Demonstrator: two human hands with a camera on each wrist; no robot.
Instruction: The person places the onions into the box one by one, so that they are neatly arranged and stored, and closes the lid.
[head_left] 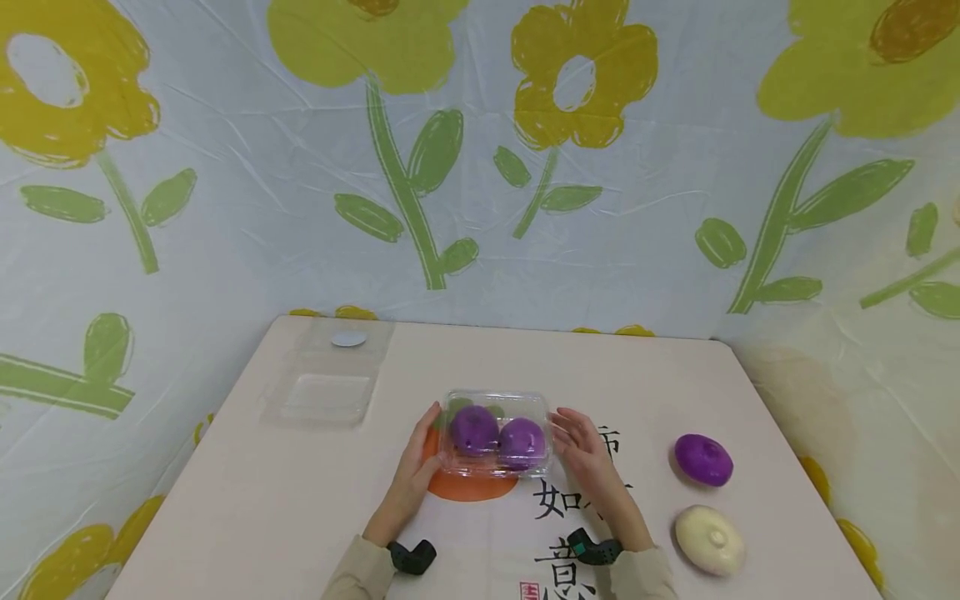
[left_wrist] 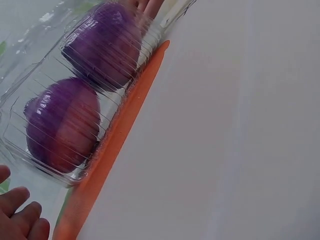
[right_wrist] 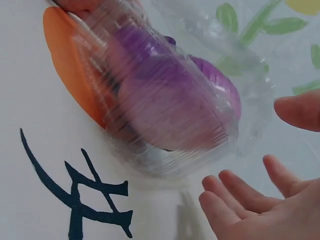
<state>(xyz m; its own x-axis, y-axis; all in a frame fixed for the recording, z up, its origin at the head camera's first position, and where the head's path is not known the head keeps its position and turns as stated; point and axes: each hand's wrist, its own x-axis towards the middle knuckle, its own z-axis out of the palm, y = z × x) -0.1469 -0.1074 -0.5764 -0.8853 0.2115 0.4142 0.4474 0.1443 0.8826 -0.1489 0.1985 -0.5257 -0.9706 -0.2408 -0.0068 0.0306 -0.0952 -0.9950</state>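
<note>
A clear plastic clamshell box (head_left: 495, 473) sits at the middle of the table, with two purple onions (head_left: 474, 430) side by side inside. Its lid appears to be down over them. My left hand (head_left: 411, 468) is beside the box's left end, fingers extended; whether they touch it I cannot tell. At the right end, my right hand (head_left: 588, 460) has its fingers relaxed and spread. In the right wrist view those fingers (right_wrist: 240, 192) are a little apart from the plastic box (right_wrist: 165, 167). Neither hand grips anything.
Another clear clamshell box (head_left: 330, 398) lies unfolded at the back left of the table (head_left: 225, 500). To the right are a loose purple onion (head_left: 703, 460) and a cream-coloured onion-like vegetable (head_left: 709, 540). An orange disc and black characters are printed under the box. A flowered cloth (head_left: 637, 208) hangs behind.
</note>
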